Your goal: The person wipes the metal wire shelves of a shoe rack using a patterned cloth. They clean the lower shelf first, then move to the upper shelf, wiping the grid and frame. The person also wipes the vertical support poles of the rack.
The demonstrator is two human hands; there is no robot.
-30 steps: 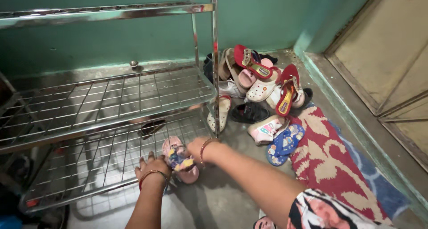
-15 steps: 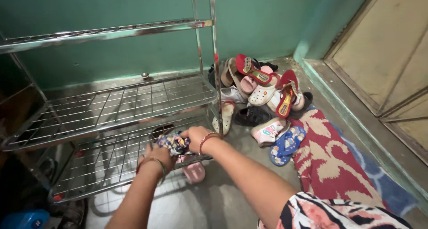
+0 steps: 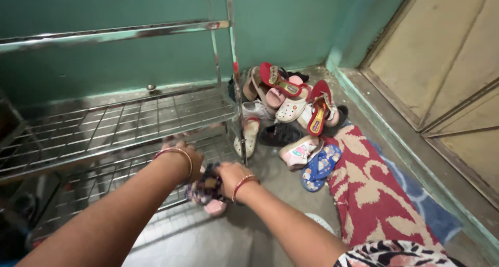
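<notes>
Two hands meet at the rack's (image 3: 130,127) lower front edge | your right hand (image 3: 228,176) grips the small pink sandal (image 3: 210,194), long axis toward you | left hand (image 3: 184,155) just beside, grip unclear | shoe pile (image 3: 291,106) well right.

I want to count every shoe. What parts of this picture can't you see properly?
- Small pink sandal, head view: mostly covered by the right hand and left hand; its shape is unclear.
- Shoe pile: pairs overlap, so lower ones are hidden and no count is sure.
- Lower rack shelf: the left arm covers part.
- White object by the rug: cut off by the right arm.
</notes>
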